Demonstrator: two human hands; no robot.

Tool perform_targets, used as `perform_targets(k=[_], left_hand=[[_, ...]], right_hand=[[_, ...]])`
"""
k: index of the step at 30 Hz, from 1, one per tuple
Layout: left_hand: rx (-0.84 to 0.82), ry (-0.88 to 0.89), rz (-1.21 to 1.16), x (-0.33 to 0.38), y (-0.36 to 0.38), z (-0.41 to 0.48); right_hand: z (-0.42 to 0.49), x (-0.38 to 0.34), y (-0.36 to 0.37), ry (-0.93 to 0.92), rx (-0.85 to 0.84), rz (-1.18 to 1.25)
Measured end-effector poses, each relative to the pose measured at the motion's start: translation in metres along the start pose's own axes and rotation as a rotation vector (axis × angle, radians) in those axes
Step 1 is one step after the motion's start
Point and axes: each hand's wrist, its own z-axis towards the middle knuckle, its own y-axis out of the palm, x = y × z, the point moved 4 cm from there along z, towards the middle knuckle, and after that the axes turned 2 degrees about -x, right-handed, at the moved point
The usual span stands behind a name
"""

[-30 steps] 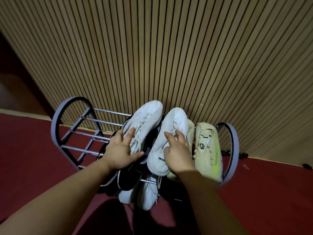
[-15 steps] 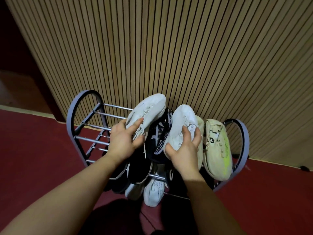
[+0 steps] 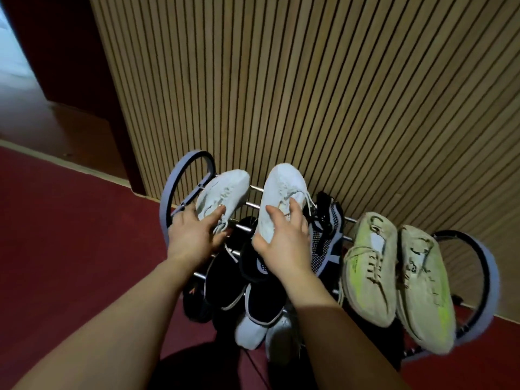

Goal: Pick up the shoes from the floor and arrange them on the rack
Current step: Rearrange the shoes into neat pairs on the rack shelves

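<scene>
Two white sneakers lie on the top bars of the grey metal shoe rack [image 3: 180, 175]. My left hand [image 3: 194, 235] grips the heel end of the left white sneaker [image 3: 225, 190] at the rack's left end. My right hand [image 3: 284, 240] holds the right white sneaker [image 3: 281, 190], thumb on one side and fingers over its laces. Right of it lies a black-and-white mesh shoe [image 3: 326, 235], then a pair of beige shoes with neon-yellow stripes [image 3: 394, 271].
Dark shoes [image 3: 225, 277] and white ones [image 3: 250, 330] sit on the lower tiers under my hands. A slatted wooden wall [image 3: 309, 94] stands right behind the rack. Red floor [image 3: 70, 235] spreads to the left, with a dark doorway at far left.
Both white sneakers have shifted left along the top tier with my hands on them. The mesh shoe and both beige shoes now show to their right.
</scene>
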Motion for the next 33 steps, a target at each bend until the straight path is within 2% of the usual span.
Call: perform_targets(k=[3,7,9,13,18,20,23,26,33], left_hand=[[-0.029,-0.005,0.052,-0.006,0.002,0.002],[0.081,-0.051,0.022,-0.009,-0.008,0.002],[0.078,-0.097,0.029,-0.012,-0.007,0.001],[-0.048,-0.135,0.11,-0.021,-0.001,0.001],[-0.241,-0.071,0.132,-0.029,-0.013,0.0],[-0.263,-0.038,0.136,-0.036,-0.02,0.0],[-0.231,-0.006,0.241,-0.043,-0.026,0.0],[-0.105,0.004,0.422,-0.041,-0.031,-0.002],[-0.157,-0.001,0.351,-0.042,-0.034,-0.006]], right_hand=[[0.006,-0.006,0.011,0.014,-0.058,-0.096],[0.012,-0.013,0.009,0.023,-0.055,-0.12],[0.013,-0.021,0.01,0.016,-0.065,-0.134],[0.017,-0.048,0.028,-0.064,-0.134,-0.246],[0.026,-0.06,0.055,0.03,-0.229,-0.323],[0.028,-0.066,0.062,0.037,-0.24,-0.318],[0.031,-0.074,0.068,0.045,-0.229,-0.295],[0.028,-0.072,0.069,0.039,-0.211,-0.271],[0.022,-0.064,0.049,-0.044,-0.24,-0.483]])
